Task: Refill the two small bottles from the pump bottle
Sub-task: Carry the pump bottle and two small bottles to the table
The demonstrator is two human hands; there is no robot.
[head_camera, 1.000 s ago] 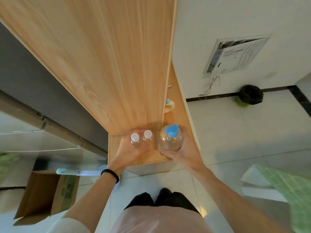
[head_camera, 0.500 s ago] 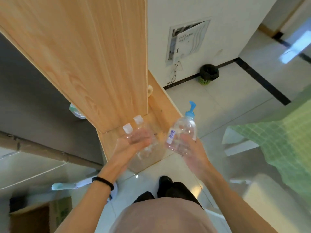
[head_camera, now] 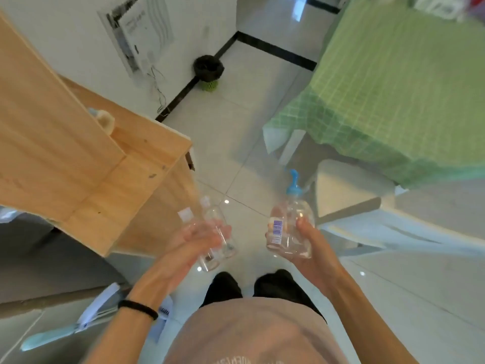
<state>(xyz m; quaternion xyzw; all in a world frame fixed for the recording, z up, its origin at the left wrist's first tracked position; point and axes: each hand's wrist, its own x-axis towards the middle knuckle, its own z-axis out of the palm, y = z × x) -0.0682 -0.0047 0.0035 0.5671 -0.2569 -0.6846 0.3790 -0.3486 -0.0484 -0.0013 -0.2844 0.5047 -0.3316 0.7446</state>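
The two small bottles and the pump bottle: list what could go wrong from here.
1. The left hand grips both small bottles at once, in the air over hard floor tiles; one could slip out and drop.
2. The right hand holds the pump bottle tilted, also unsupported; a bump on its blue pump might squirt liquid onto the tiles.
3. The view is blurred by motion, so the wooden shelf corner close to the left hand could get knocked.

Two small bottles motion-blurred, partly hidden behind left hand fingers; green tablecloth cut off at right edge.
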